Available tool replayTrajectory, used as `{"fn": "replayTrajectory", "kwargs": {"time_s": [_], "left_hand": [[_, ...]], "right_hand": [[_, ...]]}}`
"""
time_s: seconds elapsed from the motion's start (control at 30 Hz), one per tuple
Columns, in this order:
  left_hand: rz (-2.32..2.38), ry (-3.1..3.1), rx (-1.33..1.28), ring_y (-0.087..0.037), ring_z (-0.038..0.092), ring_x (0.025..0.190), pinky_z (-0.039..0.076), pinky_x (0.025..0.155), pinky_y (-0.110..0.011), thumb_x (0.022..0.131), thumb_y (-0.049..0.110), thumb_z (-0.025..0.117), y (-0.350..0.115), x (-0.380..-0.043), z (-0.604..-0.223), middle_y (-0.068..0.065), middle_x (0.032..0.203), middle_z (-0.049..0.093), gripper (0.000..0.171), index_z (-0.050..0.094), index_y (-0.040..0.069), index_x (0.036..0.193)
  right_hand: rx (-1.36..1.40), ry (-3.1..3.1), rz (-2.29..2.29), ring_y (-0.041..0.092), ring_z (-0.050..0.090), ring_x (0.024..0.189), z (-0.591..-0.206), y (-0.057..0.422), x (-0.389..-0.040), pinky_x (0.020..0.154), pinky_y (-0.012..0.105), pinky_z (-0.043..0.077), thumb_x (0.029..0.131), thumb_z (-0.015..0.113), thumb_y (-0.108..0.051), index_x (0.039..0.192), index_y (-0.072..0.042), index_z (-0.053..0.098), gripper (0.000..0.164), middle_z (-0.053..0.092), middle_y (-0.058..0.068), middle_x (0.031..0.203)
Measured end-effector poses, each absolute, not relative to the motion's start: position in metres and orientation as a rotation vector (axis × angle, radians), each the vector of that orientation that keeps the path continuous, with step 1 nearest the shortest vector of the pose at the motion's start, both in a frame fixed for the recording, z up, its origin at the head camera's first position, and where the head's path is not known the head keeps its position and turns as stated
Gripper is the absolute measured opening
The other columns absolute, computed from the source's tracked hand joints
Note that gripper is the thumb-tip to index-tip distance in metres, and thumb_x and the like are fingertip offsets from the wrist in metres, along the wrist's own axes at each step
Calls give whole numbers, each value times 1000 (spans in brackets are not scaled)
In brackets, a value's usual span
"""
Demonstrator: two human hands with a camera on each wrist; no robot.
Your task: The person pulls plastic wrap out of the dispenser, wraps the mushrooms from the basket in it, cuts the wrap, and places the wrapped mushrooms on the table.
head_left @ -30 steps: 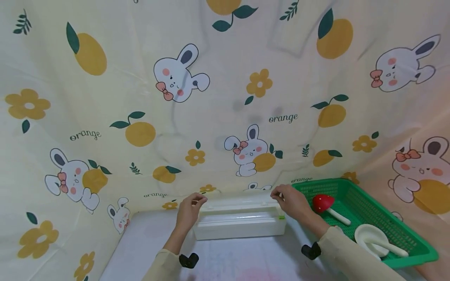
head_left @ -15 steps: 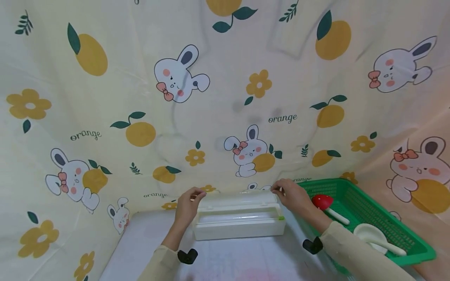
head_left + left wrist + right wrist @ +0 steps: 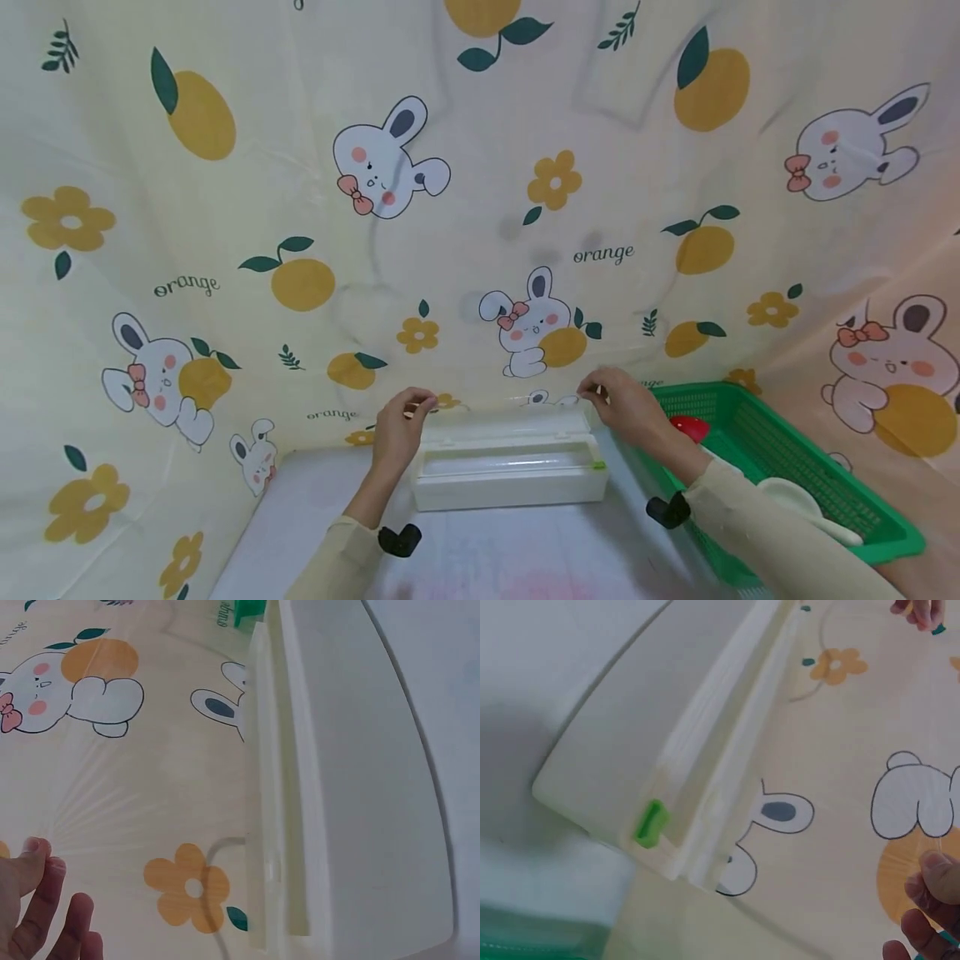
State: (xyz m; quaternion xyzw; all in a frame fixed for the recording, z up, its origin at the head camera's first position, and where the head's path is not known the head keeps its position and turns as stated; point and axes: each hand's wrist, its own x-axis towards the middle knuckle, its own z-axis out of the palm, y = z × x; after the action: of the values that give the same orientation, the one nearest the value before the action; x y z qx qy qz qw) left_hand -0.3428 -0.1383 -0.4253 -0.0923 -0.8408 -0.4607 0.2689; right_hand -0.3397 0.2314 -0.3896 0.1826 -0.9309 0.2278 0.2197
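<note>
A white cling film dispenser (image 3: 510, 492) rests on the table with its lid (image 3: 502, 423) raised; a clear roll shows inside. Thin, see-through cling film (image 3: 97, 810) stretches from it, with creases fanning out from the left fingertips. Above the box's far left corner, my left hand (image 3: 399, 429) pinches one corner of the film between thumb and index finger. My right hand (image 3: 624, 408) pinches the other corner above the far right, seen also in the right wrist view. A green slider (image 3: 652, 823) sits at the box's right end.
To the right stands a green basket (image 3: 892, 533) holding a red-headed ladle (image 3: 690, 427) and a white ladle (image 3: 791, 496), both partly behind my right arm. A printed cloth (image 3: 450, 250) with rabbits and oranges hangs close behind the dispenser.
Both hands have risen a little and moved away from the dispenser, drawing the film further out. My right arm now covers more of the red ladle. The dispenser stays nearly in place.
</note>
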Motion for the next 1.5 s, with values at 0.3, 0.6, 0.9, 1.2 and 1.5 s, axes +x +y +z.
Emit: {"fn": "replayTrajectory", "kwargs": {"time_s": [0.3,0.6,0.9,1.2,1.5], "left_hand": [[-1242,-2264,-257,-17,66,90,55,79,-36,94,31,70,-139,-343,-409,6,99,72,11,74,22,100],[-1232,-2277,-252,-16,64,94,54,81,-36,96,32,67,-139,-342,-397,5,100,71,13,72,21,101],[-1217,-2244,-260,-17,64,91,54,78,-35,94,32,69,-139,-340,-381,4,98,72,14,73,21,102],[-1221,-2215,-284,-16,64,93,54,81,-34,95,33,67,-139,-342,-371,6,98,72,15,73,22,103],[-1270,-2174,-267,-16,63,91,53,82,-35,95,35,66,-135,-336,-360,5,101,71,18,72,22,105]], "right_hand": [[512,-2560,604,19,57,85,-374,230,-340,77,35,57,91,74,-9,97,-16,73,10,68,0,96],[543,-2514,597,19,57,83,-360,232,-341,75,35,56,90,74,-5,97,-14,74,11,69,0,94],[627,-2428,561,18,55,80,-351,235,-343,73,33,55,92,72,-6,96,-12,72,7,68,0,91],[593,-2402,604,18,55,82,-338,235,-341,72,33,55,92,72,-5,98,-11,72,9,67,1,92],[606,-2352,641,18,56,80,-329,236,-335,70,32,54,94,70,-7,101,-11,70,9,67,1,94]]}}
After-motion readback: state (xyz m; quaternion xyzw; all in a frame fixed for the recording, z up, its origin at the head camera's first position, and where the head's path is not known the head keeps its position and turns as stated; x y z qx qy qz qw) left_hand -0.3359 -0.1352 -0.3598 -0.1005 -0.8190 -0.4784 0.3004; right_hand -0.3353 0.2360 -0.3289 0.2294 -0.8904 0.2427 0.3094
